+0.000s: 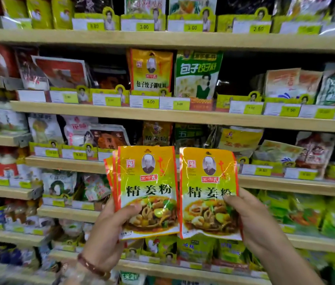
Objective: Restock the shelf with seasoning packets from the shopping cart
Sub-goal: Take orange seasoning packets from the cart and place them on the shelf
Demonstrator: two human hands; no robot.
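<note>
- Right now both hands are up in front of the shelf w/ seasoning packets, side by side, printed faces toward the camera.
- Left hand: grip closed on a small stack of packets; thumb presses the front near the lower left corner, other fingers hidden behind. Edges of at least 2 more packets fan out to the left behind the front one.
- Right hand: grip closed on a single packet, pinched at its right edge, fingertips on the front, just right of the stack and nearly touching it.
- Probably held apart like this to peel one off the stack and shelve it alone, w/ the rest kept as reserve in the left.
- Packets look alike: glossy yellow-orange foil w/ red side borders, oval portrait at top, red label, big dark characters, photo of a cooked dish below. Thin, crinkled, flexible, so they'll likely bend if pushed in.
- Matching packet slot seems to sit on the shelf just above the stack, dim and blurred; can't confirm the print.
- Bracelet on the left wrist, below the stack.
- Shopping cart not in view.
</note>
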